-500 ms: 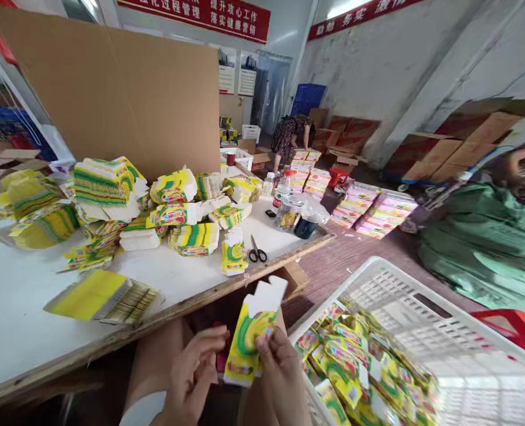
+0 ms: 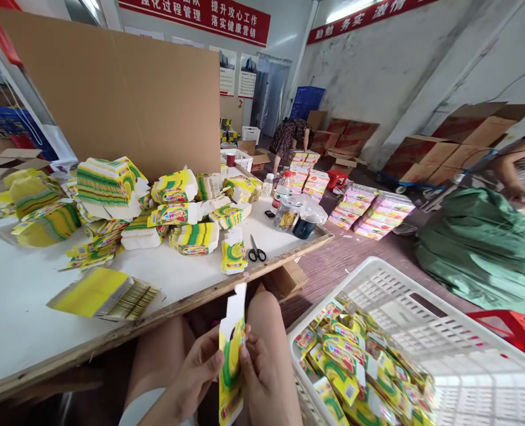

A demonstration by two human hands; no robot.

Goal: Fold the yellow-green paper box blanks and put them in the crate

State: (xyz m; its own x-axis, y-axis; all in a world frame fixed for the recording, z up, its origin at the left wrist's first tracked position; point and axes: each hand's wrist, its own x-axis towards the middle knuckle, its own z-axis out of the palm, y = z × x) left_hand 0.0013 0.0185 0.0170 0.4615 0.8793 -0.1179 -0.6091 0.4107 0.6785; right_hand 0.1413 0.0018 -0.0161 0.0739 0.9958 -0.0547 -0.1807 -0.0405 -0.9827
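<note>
Over my lap, my left hand (image 2: 191, 378) and my right hand (image 2: 266, 378) both grip a yellow and green flat carton (image 2: 231, 361) with a white top flap. The carton stands upright, edge toward me, with fingers pressing on each side. A white plastic crate (image 2: 422, 319) holding several folded yellow cartons (image 2: 346, 367) sits just to the right of my right hand.
The white table (image 2: 18, 313) carries stacks of flat cartons (image 2: 107, 180), a yellow stack (image 2: 98, 293) near the front edge, scissors (image 2: 257, 251), bottles and a jar (image 2: 287, 213). A brown cardboard sheet (image 2: 120, 89) stands behind. A green sack (image 2: 484, 248), pink boxes (image 2: 369, 213) and two other people lie beyond.
The carton has turned from face-on to edge-on and dropped lower. My left hand, which was apart from it, now grips its left side.
</note>
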